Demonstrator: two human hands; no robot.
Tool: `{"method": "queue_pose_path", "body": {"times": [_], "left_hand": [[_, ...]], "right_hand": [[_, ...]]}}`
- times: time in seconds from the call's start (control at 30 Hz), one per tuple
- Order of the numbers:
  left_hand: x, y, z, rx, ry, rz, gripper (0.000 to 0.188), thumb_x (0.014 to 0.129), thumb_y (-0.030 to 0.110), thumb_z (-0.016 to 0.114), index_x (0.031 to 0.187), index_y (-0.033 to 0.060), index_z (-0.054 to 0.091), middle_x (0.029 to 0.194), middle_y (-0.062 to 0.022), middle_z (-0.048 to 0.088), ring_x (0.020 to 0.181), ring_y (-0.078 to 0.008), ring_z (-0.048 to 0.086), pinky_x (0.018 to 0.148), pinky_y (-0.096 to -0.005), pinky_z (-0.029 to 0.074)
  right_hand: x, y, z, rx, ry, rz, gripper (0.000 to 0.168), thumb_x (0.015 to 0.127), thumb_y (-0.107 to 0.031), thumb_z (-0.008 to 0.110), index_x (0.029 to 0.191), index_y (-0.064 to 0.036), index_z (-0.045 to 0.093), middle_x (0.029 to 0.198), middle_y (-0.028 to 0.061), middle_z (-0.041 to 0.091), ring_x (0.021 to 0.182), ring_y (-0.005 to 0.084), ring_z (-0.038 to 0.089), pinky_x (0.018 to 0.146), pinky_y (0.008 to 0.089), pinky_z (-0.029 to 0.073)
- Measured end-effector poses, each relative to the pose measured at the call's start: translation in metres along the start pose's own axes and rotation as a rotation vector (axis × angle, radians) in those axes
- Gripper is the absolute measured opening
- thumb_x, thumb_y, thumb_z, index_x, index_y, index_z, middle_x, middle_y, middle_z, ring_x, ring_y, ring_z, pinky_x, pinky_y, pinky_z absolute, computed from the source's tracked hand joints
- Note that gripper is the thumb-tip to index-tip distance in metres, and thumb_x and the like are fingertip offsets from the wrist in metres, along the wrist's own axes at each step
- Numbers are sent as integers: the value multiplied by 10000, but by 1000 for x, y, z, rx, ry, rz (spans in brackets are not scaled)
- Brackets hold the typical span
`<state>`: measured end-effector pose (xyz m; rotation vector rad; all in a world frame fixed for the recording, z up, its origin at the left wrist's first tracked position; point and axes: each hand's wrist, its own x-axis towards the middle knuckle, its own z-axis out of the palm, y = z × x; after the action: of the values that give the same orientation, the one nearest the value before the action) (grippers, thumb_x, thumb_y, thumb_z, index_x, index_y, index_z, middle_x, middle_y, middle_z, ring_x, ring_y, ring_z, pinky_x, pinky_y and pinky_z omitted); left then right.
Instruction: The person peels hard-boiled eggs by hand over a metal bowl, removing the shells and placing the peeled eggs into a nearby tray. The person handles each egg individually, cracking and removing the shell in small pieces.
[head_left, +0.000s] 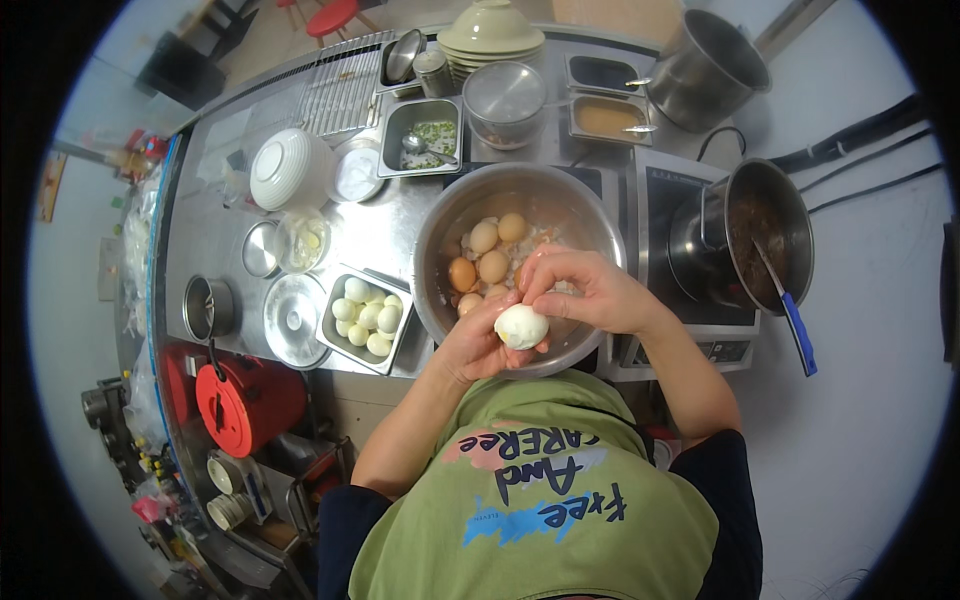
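Note:
A white peeled egg (522, 327), its surface torn with a little yolk showing, rests in my left hand (480, 341). My right hand (589, 289) touches the egg's upper side with bent fingers and thumb. Both hands are over the near part of a large stainless steel bowl (424, 225). Inside that bowl lie several brown eggs in their shells (493, 266) among bits of broken shell. Left of the bowl, a square steel container (391, 358) holds several peeled white eggs (368, 316).
A steel pot (799, 247) with a blue-handled utensil (796, 334) stands on an induction cooker (697, 319) at the right. Behind the bowl are a tray with chopped greens (384, 142) and a clear lidded container (504, 101). A round steel lid (289, 330) lies at the left.

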<state>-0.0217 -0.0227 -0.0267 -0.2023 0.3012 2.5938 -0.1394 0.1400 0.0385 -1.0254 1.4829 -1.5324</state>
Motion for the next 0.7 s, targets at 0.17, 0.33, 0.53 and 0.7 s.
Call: {"method": "queue_pose_path", "body": {"times": [0.17, 0.33, 0.53, 0.7], "left_hand": [[1, -1, -4, 30, -1, 7, 392, 994, 380, 394, 1136, 38, 523, 848, -236, 640, 581, -225, 622, 467, -246, 492], [-2, 1, 2, -26, 82, 0, 400, 1003, 366, 367, 1134, 26, 532, 849, -239, 634, 554, -210, 588, 471, -239, 477], [-2, 5, 5, 46, 75, 39, 397, 1001, 364, 379, 1128, 20, 530, 845, -238, 628, 583, -200, 589, 466, -238, 466], [-2, 3, 7, 112, 147, 88, 389, 982, 365, 441, 1121, 12, 528, 844, -225, 635, 561, -194, 607, 451, -226, 474]], "right_hand": [[-2, -3, 1, -101, 46, 15, 64, 827, -57, 630, 881, -23, 631, 943, 66, 582, 922, 189, 545, 837, 318, 420], [-9, -18, 7, -363, 166, -113, 68, 813, -51, 615, 874, -24, 628, 883, 91, 560, 863, 253, 540, 771, 341, 436], [-18, -33, 22, -655, 265, -184, 110, 780, -58, 647, 883, -31, 622, 882, 90, 545, 880, 281, 534, 778, 366, 443], [-19, -35, 28, -860, 299, -260, 128, 763, -68, 646, 880, -35, 609, 874, 78, 539, 876, 267, 540, 775, 360, 451]]}}
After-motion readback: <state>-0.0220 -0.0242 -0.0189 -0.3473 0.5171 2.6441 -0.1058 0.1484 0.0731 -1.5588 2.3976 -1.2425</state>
